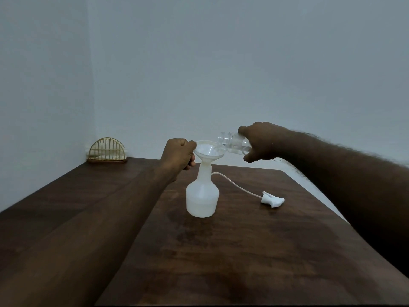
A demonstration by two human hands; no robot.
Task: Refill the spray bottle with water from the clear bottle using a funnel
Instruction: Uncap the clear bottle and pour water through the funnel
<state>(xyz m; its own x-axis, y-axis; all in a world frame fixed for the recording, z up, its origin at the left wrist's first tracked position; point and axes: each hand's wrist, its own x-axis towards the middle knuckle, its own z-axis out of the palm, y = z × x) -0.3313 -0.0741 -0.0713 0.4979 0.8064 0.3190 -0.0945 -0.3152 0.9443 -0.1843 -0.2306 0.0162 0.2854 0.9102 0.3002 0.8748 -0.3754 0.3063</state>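
Presently: dark wooden tabletop (243, 251), pale walls (221, 63). Spray bottle (202, 196) stands centre, funnel (208, 151) in its neck. My left grip (179, 156) pinches the funnel rim; my right grip (261, 142) holds the clear bottle (232, 144) tilted above it.

Right of centre, the right hand (262, 141) wraps most of the clear bottle (229, 141); only neck and shoulder show, any stream too faint to tell. The left hand (179, 156) hides the left rim of the funnel (209, 150), whose stem sits unseen inside the spray bottle (202, 196).
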